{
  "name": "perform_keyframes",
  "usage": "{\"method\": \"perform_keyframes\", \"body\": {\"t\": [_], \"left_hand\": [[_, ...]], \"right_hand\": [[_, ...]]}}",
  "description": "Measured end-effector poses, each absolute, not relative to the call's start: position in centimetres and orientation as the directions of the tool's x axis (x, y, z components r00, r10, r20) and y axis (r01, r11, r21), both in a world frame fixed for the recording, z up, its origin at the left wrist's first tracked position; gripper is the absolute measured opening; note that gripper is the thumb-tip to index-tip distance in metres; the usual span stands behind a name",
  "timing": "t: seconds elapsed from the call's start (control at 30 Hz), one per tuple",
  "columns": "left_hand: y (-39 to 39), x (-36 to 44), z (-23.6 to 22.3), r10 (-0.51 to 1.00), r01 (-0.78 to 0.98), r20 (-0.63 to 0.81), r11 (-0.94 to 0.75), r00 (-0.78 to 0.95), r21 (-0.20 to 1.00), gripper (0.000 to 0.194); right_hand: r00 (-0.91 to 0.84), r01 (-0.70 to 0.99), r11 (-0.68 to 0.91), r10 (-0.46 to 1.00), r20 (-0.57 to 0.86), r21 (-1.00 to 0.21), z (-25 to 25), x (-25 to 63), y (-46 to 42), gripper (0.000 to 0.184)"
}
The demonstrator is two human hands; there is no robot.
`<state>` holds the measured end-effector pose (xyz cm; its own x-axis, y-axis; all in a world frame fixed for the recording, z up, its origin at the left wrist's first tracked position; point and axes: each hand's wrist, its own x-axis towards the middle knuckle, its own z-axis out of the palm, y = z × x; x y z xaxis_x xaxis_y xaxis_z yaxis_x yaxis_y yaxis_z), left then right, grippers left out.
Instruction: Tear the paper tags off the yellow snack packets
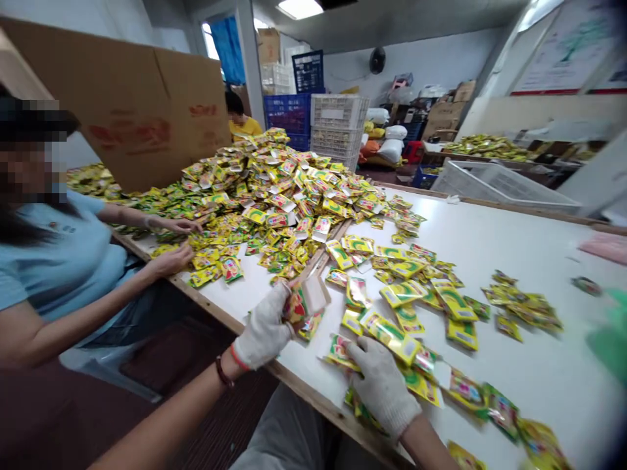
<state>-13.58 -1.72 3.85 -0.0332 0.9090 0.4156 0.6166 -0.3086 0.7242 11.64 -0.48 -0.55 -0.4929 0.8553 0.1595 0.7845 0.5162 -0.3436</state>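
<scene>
My left hand (264,329), in a white knit glove, is closed around a small printed carton (298,307) above the table's front edge. A pale flap or inner side of the carton faces right. My right hand (385,385), gloved too, reaches among the yellow-green cartons on the white table. Its fingertips close on the right end of another small carton (337,351); the thumb's grip is partly hidden. Flat yellow cartons (392,334) lie scattered just beyond that hand. Below my left hand lies a yellow-green packet (309,326).
A large heap of cartons and packets (294,189) covers the far left, beside a big cardboard box (161,117). A wooden strip (321,258) divides the tabletop (465,241). A co-worker in blue (59,254) handles packets at left. Small sachets (524,303) lie at right.
</scene>
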Motion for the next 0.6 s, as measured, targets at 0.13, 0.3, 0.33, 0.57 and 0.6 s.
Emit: {"method": "perform_keyframes", "body": {"t": [0.13, 0.3, 0.33, 0.57, 0.6], "left_hand": [[-3.6, -6.2, 2.0, 0.786, 0.586, 0.593, -0.567, 0.176, 0.578, 0.068], [-4.2, -1.6, 1.1, 0.8, 0.444, 0.566, -0.588, 0.198, 0.676, 0.062], [-4.2, -1.3, 1.1, 0.826, 0.433, 0.532, -0.556, 0.187, 0.71, 0.062], [-4.8, -2.0, 1.4, 0.927, 0.468, 0.364, -0.365, 0.096, 0.805, 0.07], [-4.8, -2.1, 1.6, 0.925, 0.482, 0.365, -0.367, 0.103, 0.796, 0.07]], "right_hand": [[-0.255, 0.809, 0.418, 0.883, 0.395, -0.413, -0.8, 17.5, -3.2, 0.045], [-0.172, 0.558, 0.422, 0.901, 0.397, -0.715, 1.0, 17.6, -7.4, 0.078], [-0.155, 0.535, 0.407, 0.908, 0.388, -0.74, 1.2, 17.3, -7.9, 0.08], [-0.109, 0.544, 0.49, 0.846, 0.521, -0.681, 0.2, 17.5, -8.5, 0.075], [-0.129, 0.557, 0.525, 0.82, 0.557, -0.644, -0.4, 17.7, -8.7, 0.075]]}}
